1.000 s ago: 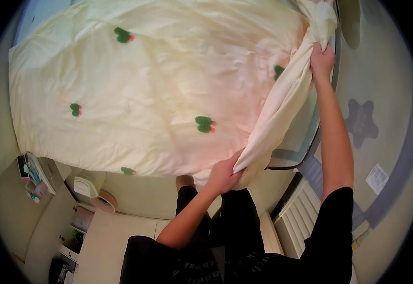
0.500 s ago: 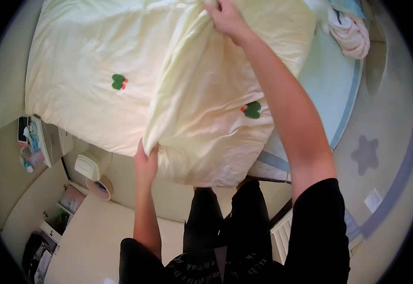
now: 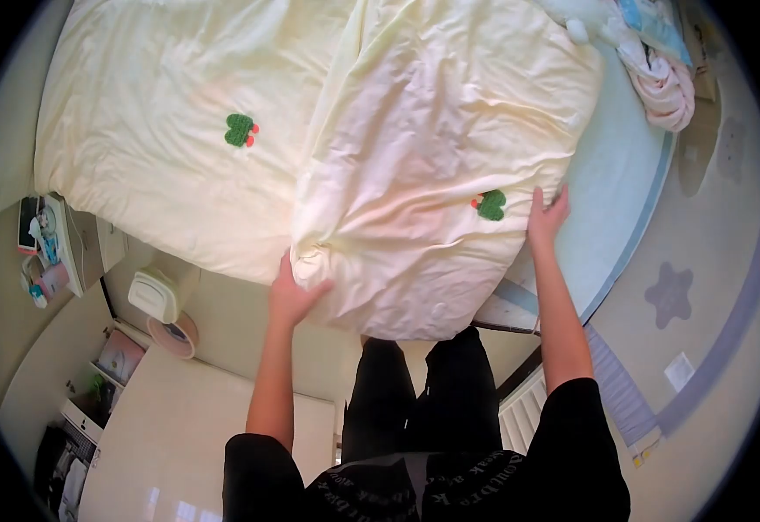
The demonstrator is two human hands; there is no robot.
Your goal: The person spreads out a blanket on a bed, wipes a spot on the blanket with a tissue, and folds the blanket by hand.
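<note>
Filling much of the head view, a cream quilt [image 3: 415,148] lay wrinkled over the bed [image 3: 619,191], and its near edge reached the person's black trousers [image 3: 380,391]. A raised fold ran from the far side to the near edge. One green patch [image 3: 239,130] with red tips showed left of this fold, and another green patch [image 3: 491,205] to its right.

The left hand [image 3: 291,296] was at the near edge; its grip held a bunched bit of quilt between thumb and fingers, the fingers partly hidden by cloth. The right hand [image 3: 549,222] was at the quilt's right edge, its grip wide, with thumb and fingers apart.

Right of the quilt, the pale blue top of the bed was bare, with a darker blue border. A pink cloth [image 3: 665,94] lay crumpled at the far right. On the left, a white bin [image 3: 155,294] stood just beside a pink basin [image 3: 174,337], near a shelf [image 3: 68,244] holding small items.
</note>
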